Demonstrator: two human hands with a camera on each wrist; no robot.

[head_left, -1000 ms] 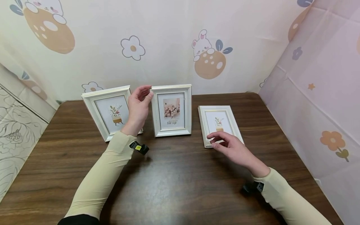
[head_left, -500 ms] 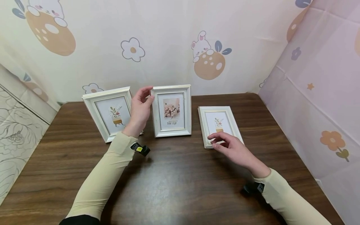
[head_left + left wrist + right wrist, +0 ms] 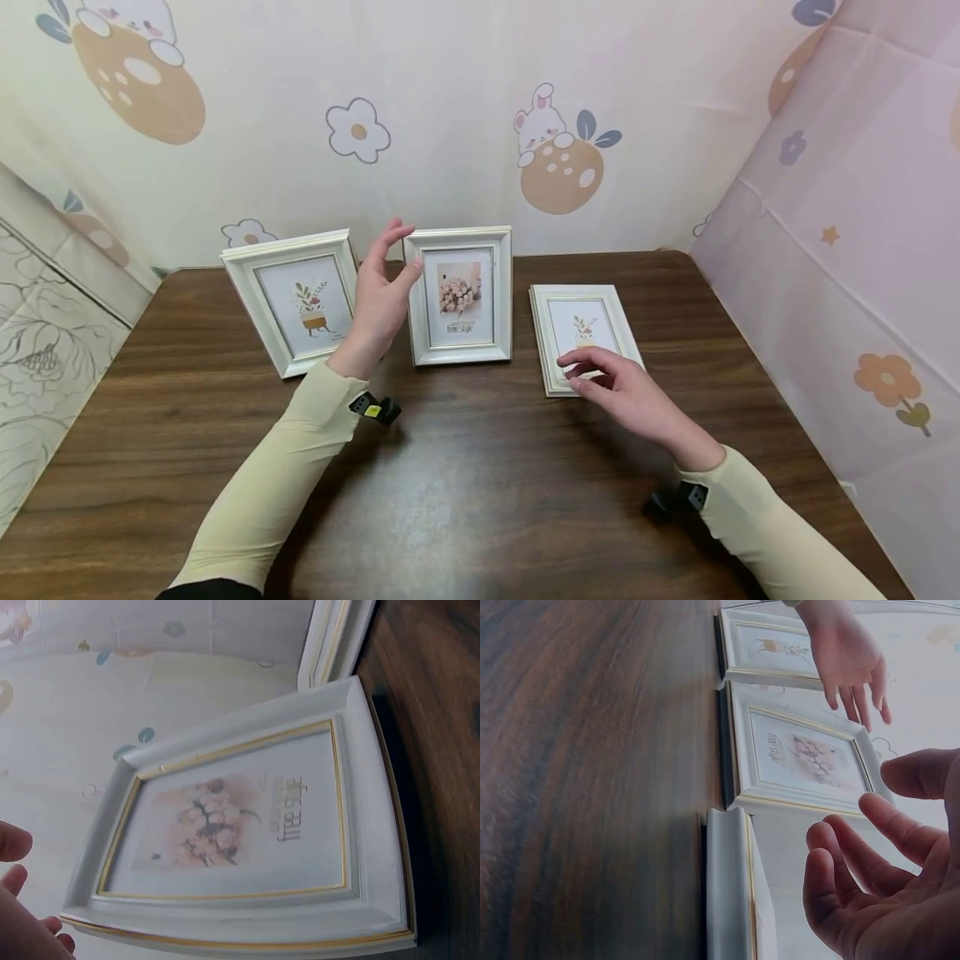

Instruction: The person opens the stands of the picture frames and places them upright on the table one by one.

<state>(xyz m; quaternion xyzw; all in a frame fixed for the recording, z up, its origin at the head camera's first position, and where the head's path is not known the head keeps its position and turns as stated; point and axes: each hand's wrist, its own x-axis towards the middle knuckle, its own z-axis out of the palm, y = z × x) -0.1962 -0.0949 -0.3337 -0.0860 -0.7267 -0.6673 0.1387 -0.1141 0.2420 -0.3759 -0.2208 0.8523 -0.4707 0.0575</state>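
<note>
A white picture frame [image 3: 459, 292] with a flower photo stands upright in the middle of the table's far side. Beside its upper left corner is my left hand [image 3: 381, 302], fingers spread and the thumb apart from them; whether it touches the frame is hard to tell. Another white frame [image 3: 296, 304] with a potted-plant print stands at the left, angled and partly behind that hand. My right hand [image 3: 628, 397] hovers with loosely bent fingers and holds nothing. Under its fingertips, a third white frame [image 3: 577, 321] with a plant print lies face up, its lower right part covered by the hand.
The dark wooden table [image 3: 465, 483] extends in front of the frames. A curtain [image 3: 442, 108] printed with rabbits and flowers hangs right behind it, with another hanging [image 3: 847, 283] along the right side. Each wrist wears a black camera [image 3: 378, 410].
The left hand's fingers have let go of the middle frame's upper left corner and spread apart. All three frames and the right hand have stayed in place.
</note>
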